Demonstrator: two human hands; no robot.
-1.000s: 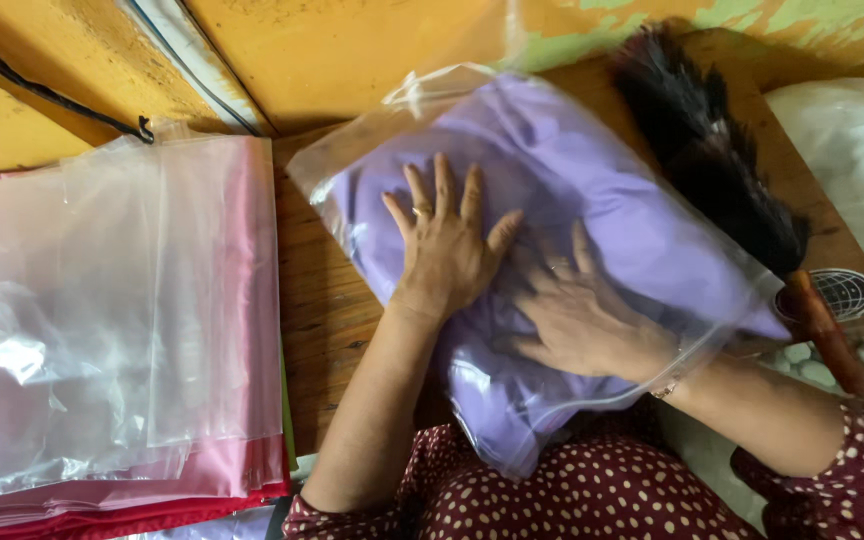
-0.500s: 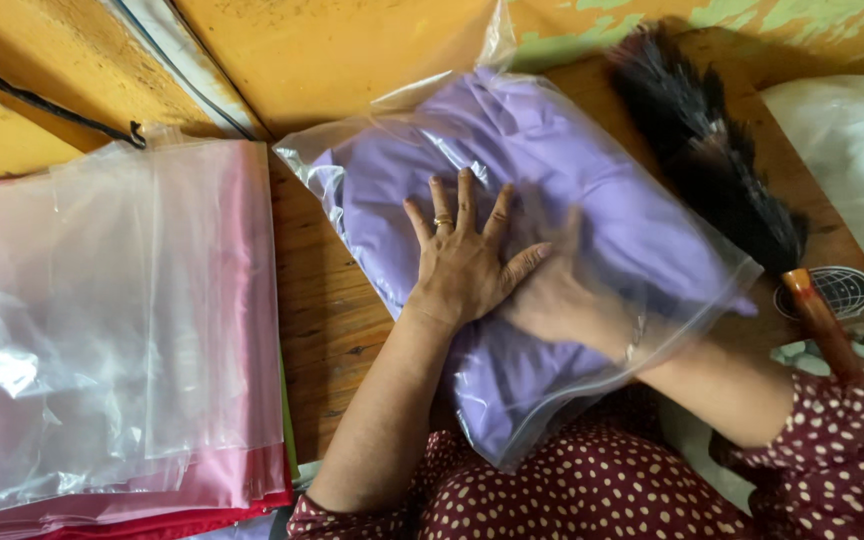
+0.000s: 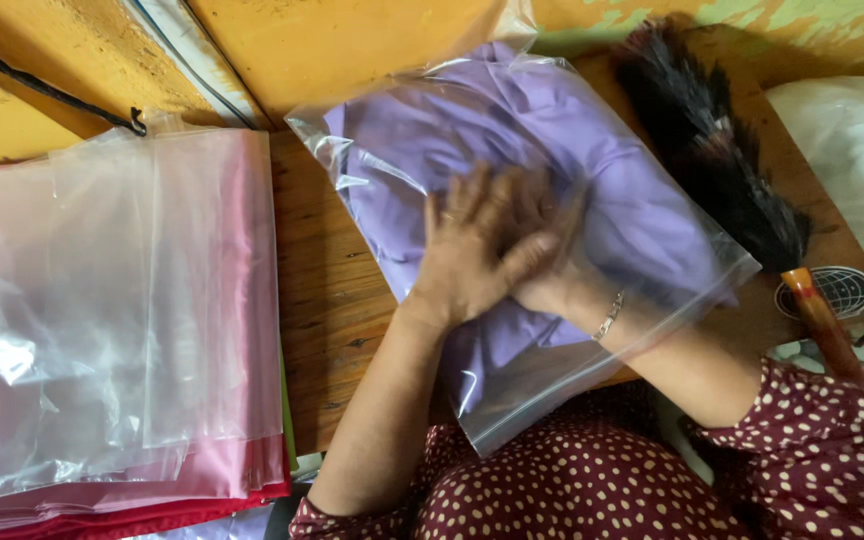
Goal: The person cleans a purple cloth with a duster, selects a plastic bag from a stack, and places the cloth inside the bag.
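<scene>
Both my hands lie flat on the clear plastic bag (image 3: 652, 250) with the folded purple garment (image 3: 432, 130) inside. My left hand (image 3: 472, 250) is palm down, fingers (image 3: 452, 205) spread and pressing; they grip nothing. My right hand (image 3: 547, 260) lies partly under the left one, blurred, so I cannot tell how far its fingers are spread or whether they pinch the plastic. A thin bracelet (image 3: 609, 315) sits on that wrist. The bag lies tilted on the wooden counter (image 3: 322, 300), directly under my fingers, with its near corner hanging over the edge towards my dotted maroon dress (image 3: 592, 490). Well left of my fingers is a stack of empty clear and pink bags (image 3: 112, 310). Right of my fingers, just beside the bag, lies a black feather duster (image 3: 712, 150) with a wooden handle (image 3: 822, 320).
</scene>
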